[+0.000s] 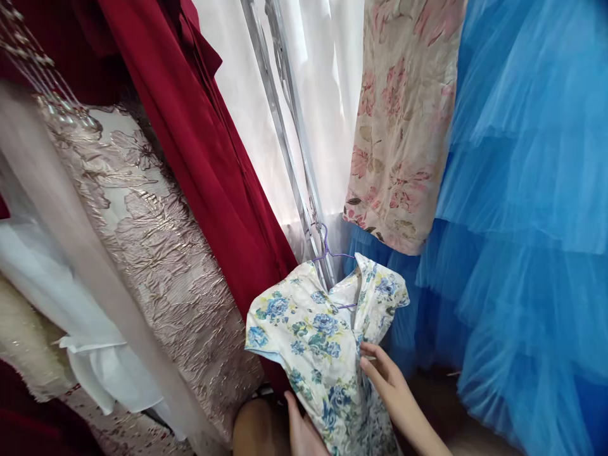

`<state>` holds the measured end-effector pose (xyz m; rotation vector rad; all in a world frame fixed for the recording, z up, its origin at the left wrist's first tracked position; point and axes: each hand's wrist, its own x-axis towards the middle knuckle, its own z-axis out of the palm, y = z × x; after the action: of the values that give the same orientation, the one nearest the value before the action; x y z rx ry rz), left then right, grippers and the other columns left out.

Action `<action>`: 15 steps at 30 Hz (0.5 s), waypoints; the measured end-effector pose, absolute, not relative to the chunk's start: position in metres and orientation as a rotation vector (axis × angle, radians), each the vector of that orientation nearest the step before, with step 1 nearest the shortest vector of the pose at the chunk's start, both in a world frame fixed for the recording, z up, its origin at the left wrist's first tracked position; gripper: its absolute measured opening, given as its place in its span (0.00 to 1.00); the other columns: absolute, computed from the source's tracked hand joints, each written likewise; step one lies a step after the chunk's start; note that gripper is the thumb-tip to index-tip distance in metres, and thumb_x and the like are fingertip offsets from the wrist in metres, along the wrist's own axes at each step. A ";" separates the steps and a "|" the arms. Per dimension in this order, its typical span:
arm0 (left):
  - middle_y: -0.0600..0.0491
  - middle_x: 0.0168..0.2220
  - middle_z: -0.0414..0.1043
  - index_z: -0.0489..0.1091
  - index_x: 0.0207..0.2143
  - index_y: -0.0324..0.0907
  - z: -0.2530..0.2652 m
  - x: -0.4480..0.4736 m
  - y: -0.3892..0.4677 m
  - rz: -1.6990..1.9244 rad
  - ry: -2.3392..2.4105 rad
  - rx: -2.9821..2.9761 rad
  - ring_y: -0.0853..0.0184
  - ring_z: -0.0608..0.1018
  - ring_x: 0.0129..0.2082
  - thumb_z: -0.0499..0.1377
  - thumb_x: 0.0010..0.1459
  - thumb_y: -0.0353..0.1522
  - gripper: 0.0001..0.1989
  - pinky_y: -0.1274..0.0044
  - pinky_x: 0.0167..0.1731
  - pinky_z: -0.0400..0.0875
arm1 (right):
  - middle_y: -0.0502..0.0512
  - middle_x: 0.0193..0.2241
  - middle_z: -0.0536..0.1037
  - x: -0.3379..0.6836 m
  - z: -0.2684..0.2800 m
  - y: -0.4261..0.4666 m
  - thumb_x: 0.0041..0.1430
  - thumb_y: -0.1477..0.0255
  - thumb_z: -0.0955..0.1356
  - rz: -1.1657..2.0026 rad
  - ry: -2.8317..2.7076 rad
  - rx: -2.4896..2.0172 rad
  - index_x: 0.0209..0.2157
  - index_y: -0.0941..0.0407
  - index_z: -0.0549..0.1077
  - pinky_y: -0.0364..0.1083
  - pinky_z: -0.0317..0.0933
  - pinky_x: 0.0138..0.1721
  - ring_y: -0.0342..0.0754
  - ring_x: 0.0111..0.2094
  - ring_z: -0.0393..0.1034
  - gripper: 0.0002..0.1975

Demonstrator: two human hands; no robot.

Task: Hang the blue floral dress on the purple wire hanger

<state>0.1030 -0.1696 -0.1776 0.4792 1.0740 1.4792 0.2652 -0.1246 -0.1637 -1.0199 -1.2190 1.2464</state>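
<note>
A white short-sleeved dress [313,342] with blue roses and green leaves hangs in front of me on a thin purple wire hanger [327,250]. Its V-shaped neckline faces up and pale blue lining shows at the left sleeve. My right hand [387,380] pinches the front edge just below the neckline, thumb and fingers closed on the fabric. At the lower left side of the dress, my left hand [306,427] grips the cloth, its thumb side showing and most of its fingers hidden by the fabric.
A metal stand [285,120] rises behind the hanger before a white curtain [327,82]. Left hang a dark red garment [190,158] and a pink textured brocade one [166,272]. Right are a pink-flowered beige garment [399,139] and a tiered blue tulle dress [517,190].
</note>
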 end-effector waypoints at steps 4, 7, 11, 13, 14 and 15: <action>0.45 0.45 0.79 0.74 0.52 0.45 -0.198 0.090 -0.187 1.495 1.182 0.437 0.44 0.74 0.55 0.75 0.31 0.40 0.41 0.59 0.56 0.68 | 0.52 0.29 0.72 0.247 -0.149 -0.113 0.62 0.53 0.66 1.129 -1.369 -1.001 0.35 0.55 0.70 0.46 0.63 0.35 0.50 0.32 0.67 0.18; 0.45 0.42 0.80 0.73 0.52 0.40 -0.202 0.087 -0.187 1.512 1.275 0.484 0.45 0.77 0.51 0.75 0.30 0.36 0.41 0.61 0.55 0.69 | 0.46 0.22 0.62 0.242 -0.141 -0.107 0.63 0.53 0.65 1.015 -1.461 -1.029 0.28 0.54 0.63 0.43 0.54 0.28 0.45 0.25 0.58 0.20; 0.46 0.44 0.79 0.72 0.53 0.43 -0.205 0.083 -0.187 1.506 1.361 0.514 0.46 0.76 0.53 0.73 0.34 0.37 0.39 0.62 0.56 0.68 | 0.45 0.20 0.60 0.252 -0.134 -0.105 0.65 0.54 0.63 0.949 -1.571 -1.062 0.24 0.54 0.58 0.43 0.50 0.27 0.44 0.23 0.54 0.22; 0.46 0.49 0.77 0.68 0.57 0.46 -0.207 0.082 -0.186 1.524 1.394 0.575 0.47 0.74 0.56 0.72 0.37 0.38 0.41 0.63 0.57 0.68 | 0.46 0.20 0.62 0.259 -0.134 -0.109 0.66 0.55 0.62 0.986 -1.584 -1.065 0.23 0.54 0.58 0.43 0.50 0.28 0.45 0.24 0.56 0.22; 0.46 0.52 0.75 0.64 0.59 0.48 -0.207 0.082 -0.186 1.548 1.412 0.627 0.47 0.73 0.57 0.71 0.39 0.39 0.43 0.64 0.57 0.68 | 0.47 0.20 0.62 0.262 -0.134 -0.112 0.66 0.55 0.62 1.013 -1.577 -1.064 0.23 0.54 0.58 0.43 0.50 0.28 0.45 0.24 0.56 0.22; 0.45 0.55 0.71 0.60 0.61 0.48 -0.207 0.082 -0.185 1.580 1.446 0.689 0.47 0.71 0.58 0.70 0.41 0.41 0.44 0.64 0.57 0.68 | 0.47 0.20 0.63 0.265 -0.135 -0.115 0.67 0.56 0.61 1.042 -1.566 -1.059 0.23 0.54 0.58 0.43 0.51 0.28 0.45 0.24 0.57 0.22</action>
<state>0.0818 -0.1850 -0.2073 0.6893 1.4460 1.5800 0.2645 -0.1152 -0.1355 -1.0591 -1.5657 1.0422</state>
